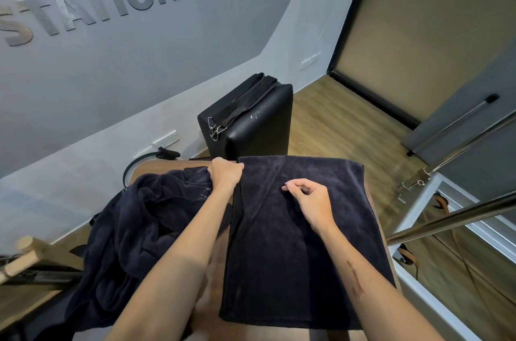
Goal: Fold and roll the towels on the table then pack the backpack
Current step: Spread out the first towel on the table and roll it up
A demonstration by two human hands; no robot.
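A dark navy towel (304,245) lies flat and folded on the brown table (212,293), filling its right half. My left hand (225,173) is shut on the towel's far left corner. Over the upper middle of the towel hovers my right hand (310,198), fingers loosely curled, holding nothing that I can make out. A heap of crumpled dark navy towels (139,226) lies on the left side of the table, hanging over its edge. No backpack is visible.
A black padded box (251,120) with straps and metal clips stands on the wooden floor just beyond the table. A metal frame and bar (452,215) run along the right. A wooden dowel (19,257) sticks out at the left. A grey wall stands behind.
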